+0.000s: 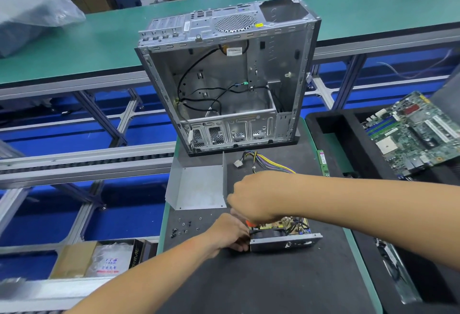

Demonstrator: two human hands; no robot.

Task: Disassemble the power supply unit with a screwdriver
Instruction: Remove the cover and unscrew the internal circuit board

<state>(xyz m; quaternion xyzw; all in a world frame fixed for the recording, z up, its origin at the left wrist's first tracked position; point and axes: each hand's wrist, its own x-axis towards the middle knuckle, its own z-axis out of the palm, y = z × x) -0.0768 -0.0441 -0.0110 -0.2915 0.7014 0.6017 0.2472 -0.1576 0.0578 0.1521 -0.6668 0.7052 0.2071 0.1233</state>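
Note:
The opened power supply unit (286,237) lies on the dark mat, its circuit board and grey front wall exposed. My left hand (230,235) grips its left end. My right hand (256,196) is curled above the unit's left part, gripping a screwdriver whose orange-red handle (249,223) peeks out under the fist; the tip is hidden. The unit's coloured cable bundle (268,161) trails away behind my right hand. Its removed grey metal cover (199,186) lies open to the left.
An empty computer case (229,82) stands upright at the mat's far end. Several loose screws (184,226) lie left of my left hand. A motherboard (413,132) rests in a black foam tray on the right, with a green memory stick (323,163) by the mat's edge.

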